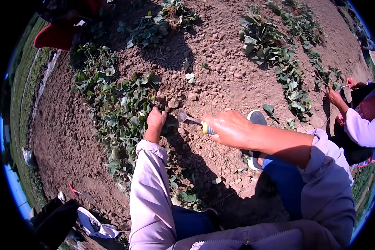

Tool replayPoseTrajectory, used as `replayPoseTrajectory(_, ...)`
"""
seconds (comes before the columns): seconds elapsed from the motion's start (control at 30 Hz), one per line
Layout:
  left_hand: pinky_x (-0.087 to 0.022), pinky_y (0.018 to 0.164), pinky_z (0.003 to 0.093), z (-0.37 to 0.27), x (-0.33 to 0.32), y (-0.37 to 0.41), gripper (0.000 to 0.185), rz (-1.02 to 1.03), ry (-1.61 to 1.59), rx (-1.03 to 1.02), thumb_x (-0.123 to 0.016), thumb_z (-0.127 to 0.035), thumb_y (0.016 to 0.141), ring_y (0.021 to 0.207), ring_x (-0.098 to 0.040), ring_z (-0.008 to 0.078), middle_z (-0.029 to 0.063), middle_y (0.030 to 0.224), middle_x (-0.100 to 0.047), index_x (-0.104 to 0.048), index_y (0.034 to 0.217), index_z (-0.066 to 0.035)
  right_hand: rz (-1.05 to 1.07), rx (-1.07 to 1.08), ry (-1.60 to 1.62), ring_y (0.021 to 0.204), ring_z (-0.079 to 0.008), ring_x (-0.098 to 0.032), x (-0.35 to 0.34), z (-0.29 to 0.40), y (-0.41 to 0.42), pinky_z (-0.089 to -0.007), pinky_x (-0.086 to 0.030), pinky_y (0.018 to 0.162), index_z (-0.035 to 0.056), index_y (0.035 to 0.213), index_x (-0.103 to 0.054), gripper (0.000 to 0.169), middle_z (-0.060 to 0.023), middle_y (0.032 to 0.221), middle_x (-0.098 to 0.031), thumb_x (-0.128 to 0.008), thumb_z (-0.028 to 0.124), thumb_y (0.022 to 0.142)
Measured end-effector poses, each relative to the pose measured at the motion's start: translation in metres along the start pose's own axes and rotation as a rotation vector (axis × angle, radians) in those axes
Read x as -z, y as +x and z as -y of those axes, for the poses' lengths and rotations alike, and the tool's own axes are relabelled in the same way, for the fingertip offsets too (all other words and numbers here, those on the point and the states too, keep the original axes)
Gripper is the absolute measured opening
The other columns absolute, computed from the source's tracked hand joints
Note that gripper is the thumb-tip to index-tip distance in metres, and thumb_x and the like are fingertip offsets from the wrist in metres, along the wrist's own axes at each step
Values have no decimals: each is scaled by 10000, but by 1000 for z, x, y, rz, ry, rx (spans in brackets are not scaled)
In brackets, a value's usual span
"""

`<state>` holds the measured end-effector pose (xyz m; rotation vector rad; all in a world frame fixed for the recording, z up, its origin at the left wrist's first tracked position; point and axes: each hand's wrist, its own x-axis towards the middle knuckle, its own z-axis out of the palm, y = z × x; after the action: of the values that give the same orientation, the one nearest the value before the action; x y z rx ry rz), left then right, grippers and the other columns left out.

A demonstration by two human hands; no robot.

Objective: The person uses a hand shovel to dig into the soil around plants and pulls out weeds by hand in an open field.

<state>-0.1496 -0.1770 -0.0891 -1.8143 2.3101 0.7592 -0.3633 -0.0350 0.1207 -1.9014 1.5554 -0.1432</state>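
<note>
In my right hand [234, 129] is a small digging hand tool with a metal blade [182, 116] and a yellow and grey handle [208, 128]. The blade points left, just above or at the crumbly soil; whether it touches is unclear. My left hand [156, 120] is at the right edge of a row of low leafy plants [122, 106], close to the blade. Its fingertips reach down among stems and clods, and I cannot see whether they grip anything. A loose pale leaf [190, 77] lies on the bare soil further out.
On the right, a co-worker's hands [336, 95] hold a thin tool by another plant row [289, 78]. A person's red cloth [54, 37] shows at upper left. A red-handled trowel [76, 191] and a white container [93, 223] are at lower left. My shoe [257, 118] rests right.
</note>
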Motion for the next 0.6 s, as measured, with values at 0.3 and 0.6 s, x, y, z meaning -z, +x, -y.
replayPoseTrajectory(0.3,-406,735,425,23,-10,13,272,-27,-64,-144,-526,-147,726,836,-513,384,240,850,-538,-415,919,10,32,-133,164,601,-336,-554,13,-4,-11,-423,-422,540,21,821,-448,171,-176,617,-528,-534,84,687)
replayPoseTrajectory(0.6,-424,713,371,21,-7,7,212,-55,-115,-110,-572,-155,719,814,-543,326,180,837,-577,-530,881,-25,-23,-14,31,597,-343,-557,-2,2,-7,-423,-440,531,26,862,-442,241,-170,601,-531,-572,104,674)
